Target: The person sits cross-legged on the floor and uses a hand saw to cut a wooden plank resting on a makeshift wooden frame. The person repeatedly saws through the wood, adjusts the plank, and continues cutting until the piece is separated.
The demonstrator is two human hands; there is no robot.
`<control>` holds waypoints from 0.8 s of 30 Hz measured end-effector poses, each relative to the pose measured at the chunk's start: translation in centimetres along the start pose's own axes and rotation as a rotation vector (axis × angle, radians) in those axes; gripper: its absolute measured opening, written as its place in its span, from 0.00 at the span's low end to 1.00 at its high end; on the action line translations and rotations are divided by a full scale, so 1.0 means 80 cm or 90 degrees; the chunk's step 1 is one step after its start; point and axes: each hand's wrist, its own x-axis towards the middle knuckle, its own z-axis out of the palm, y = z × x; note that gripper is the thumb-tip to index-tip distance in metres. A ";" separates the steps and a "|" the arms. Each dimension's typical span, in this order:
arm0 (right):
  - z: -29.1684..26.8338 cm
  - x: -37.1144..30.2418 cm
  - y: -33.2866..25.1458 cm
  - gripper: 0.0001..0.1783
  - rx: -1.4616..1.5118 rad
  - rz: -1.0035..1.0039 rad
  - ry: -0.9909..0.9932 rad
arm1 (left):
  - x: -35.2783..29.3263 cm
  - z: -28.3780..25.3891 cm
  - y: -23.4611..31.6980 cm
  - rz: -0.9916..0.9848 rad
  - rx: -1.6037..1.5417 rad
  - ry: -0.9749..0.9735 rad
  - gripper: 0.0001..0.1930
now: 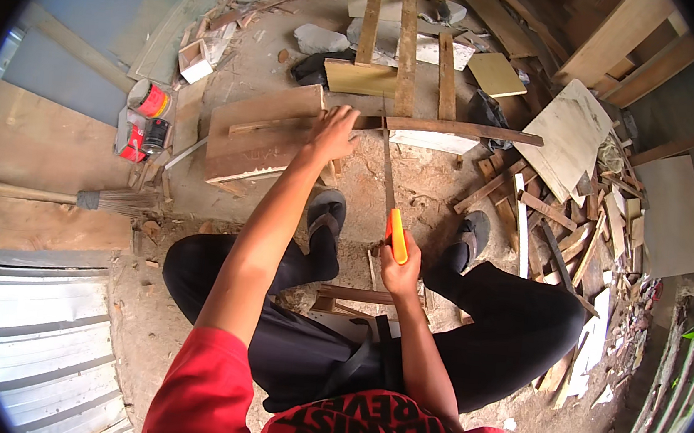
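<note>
My right hand [402,268] is wrapped around the orange handle of a handsaw [390,179]. The saw's blade points away from me and meets a long, narrow wooden strip [464,130] that lies crosswise. My left hand [336,134] presses on the strip to the left of the blade, fingers bent over it. Under the strip's left part is a brown wooden box or board block [264,138]. Its right part extends past the blade, near upright-lying planks [406,63]. Whether the blade has cut into the wood is too small to tell.
Wood scraps [564,221] are heaped on the right beside a pale sheet [568,137]. Paint cans [149,100] stand on the left, near a broom [110,200]. My feet rest on the dirt floor, either side of the saw. Corrugated metal [51,338] lies at lower left.
</note>
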 end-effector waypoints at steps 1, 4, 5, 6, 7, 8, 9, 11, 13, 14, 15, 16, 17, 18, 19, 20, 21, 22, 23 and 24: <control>0.001 0.000 0.001 0.04 -0.019 -0.039 0.000 | 0.004 0.018 0.002 0.010 0.029 -0.007 0.26; 0.001 -0.002 0.007 0.04 0.057 -0.030 -0.016 | 0.033 0.048 0.011 -0.024 0.063 -0.098 0.29; -0.004 -0.003 0.006 0.05 0.064 0.019 0.005 | 0.048 0.048 0.019 -0.081 0.038 -0.179 0.30; -0.010 -0.004 0.004 0.07 0.073 0.067 0.024 | 0.061 0.046 0.024 -0.139 0.014 -0.261 0.31; -0.013 -0.003 0.000 0.08 0.083 0.114 0.040 | 0.073 0.042 0.024 -0.204 -0.007 -0.295 0.24; -0.016 -0.003 -0.001 0.10 0.067 0.072 0.049 | 0.077 0.044 0.023 -0.187 0.020 -0.303 0.21; -0.018 -0.003 -0.002 0.11 0.052 0.029 0.057 | 0.078 0.043 0.020 -0.172 0.046 -0.310 0.17; -0.017 0.000 -0.011 0.12 0.063 0.011 0.063 | 0.075 0.042 0.011 -0.165 0.060 -0.313 0.12; -0.013 0.016 -0.017 0.12 0.101 0.052 0.063 | 0.074 0.039 0.005 -0.164 0.058 -0.298 0.12; -0.009 0.020 -0.017 0.12 0.123 0.074 0.065 | 0.073 0.035 0.002 -0.161 0.060 -0.291 0.12; -0.008 0.015 -0.010 0.12 0.130 0.087 0.053 | 0.065 0.030 -0.002 -0.135 0.056 -0.285 0.11; -0.005 0.013 -0.006 0.12 0.124 0.091 0.049 | 0.061 0.025 -0.008 -0.139 0.063 -0.282 0.10; -0.001 0.011 -0.001 0.12 0.118 0.096 0.044 | 0.057 0.020 -0.014 -0.141 0.070 -0.278 0.10; 0.004 0.008 0.004 0.12 0.112 0.102 0.041 | 0.053 0.015 -0.020 -0.143 0.077 -0.275 0.09; 0.009 0.007 0.006 0.12 0.127 0.100 0.045 | 0.049 0.012 -0.021 -0.133 0.075 -0.259 0.10; 0.012 0.006 0.008 0.13 0.120 0.097 0.035 | 0.046 0.011 -0.018 -0.129 0.069 -0.241 0.11; 0.015 0.004 0.010 0.13 0.113 0.094 0.026 | 0.044 0.011 -0.015 -0.123 0.063 -0.224 0.13; 0.015 0.004 0.008 0.13 0.100 0.087 0.015 | 0.044 0.013 -0.013 -0.121 0.052 -0.201 0.14; 0.019 0.004 0.012 0.14 0.118 0.107 0.002 | 0.044 0.018 -0.016 -0.117 0.065 -0.196 0.15; 0.020 0.002 0.018 0.15 0.102 0.068 -0.007 | 0.043 0.024 -0.023 -0.113 0.077 -0.191 0.17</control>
